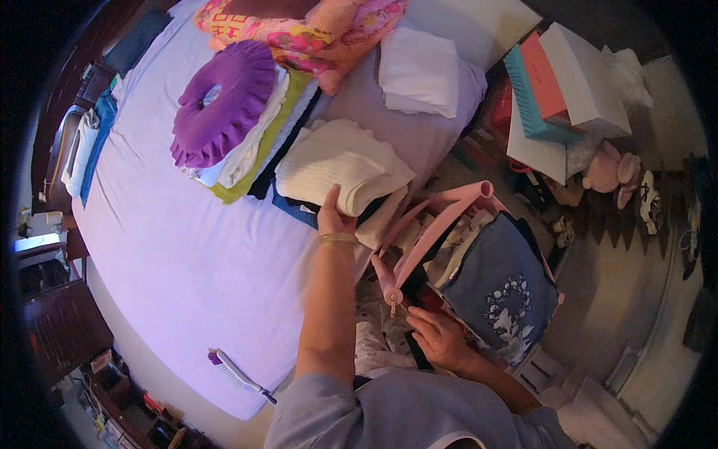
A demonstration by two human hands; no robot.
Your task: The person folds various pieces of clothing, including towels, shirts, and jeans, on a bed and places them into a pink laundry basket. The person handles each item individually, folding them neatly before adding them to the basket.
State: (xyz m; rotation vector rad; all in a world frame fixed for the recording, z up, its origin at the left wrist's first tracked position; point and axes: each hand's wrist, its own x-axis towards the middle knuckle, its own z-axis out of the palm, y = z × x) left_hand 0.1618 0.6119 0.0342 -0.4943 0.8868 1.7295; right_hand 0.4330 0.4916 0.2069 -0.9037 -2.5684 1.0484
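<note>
My left hand (335,216) pinches the near edge of a folded cream knit garment (342,157), thumb on top and fingers hidden under it. That garment lies on a stack of dark and blue folded clothes (294,212) on the bed. My right hand (440,339) is low beside a pink-framed rack (435,238), fingers extended and nothing visible in them; its palm is hidden. Draped in the rack is a grey-blue garment (493,286) with a white floral wreath print, with more clothes behind it. Left of the cream garment, a purple ring-shaped ruffled cushion (235,101) tops another stack of folded clothes (247,179).
A light bedsheet (196,264) covers the bed. On it are a white folded cloth (419,70), an orange floral bedcover (314,42) and a bed brush (238,373). Boxes (586,84) and a pink plush toy (608,168) stand at the right.
</note>
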